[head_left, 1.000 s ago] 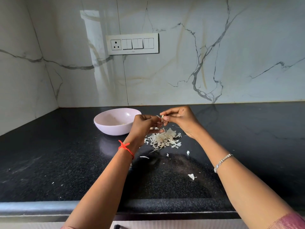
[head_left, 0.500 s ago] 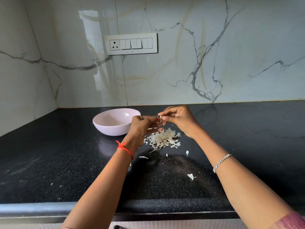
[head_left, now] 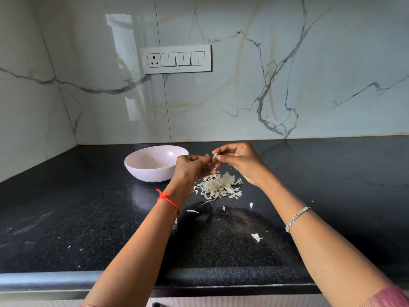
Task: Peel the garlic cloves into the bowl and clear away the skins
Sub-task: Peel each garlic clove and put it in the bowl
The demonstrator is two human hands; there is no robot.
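At frame centre the right hand point(head_left: 241, 161) is pinching a garlic clove point(head_left: 214, 156), the left hand point(head_left: 190, 169) seemingly plucking its skin with curled fingers; a slipping pinch is risking dropping it into the skin pile point(head_left: 219, 187) below, not the pink bowl point(head_left: 141, 172) to the left.

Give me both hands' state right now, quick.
Left hand: fingers curled by the garlic clove; grip cannot be told.
Right hand: pinching the garlic clove.
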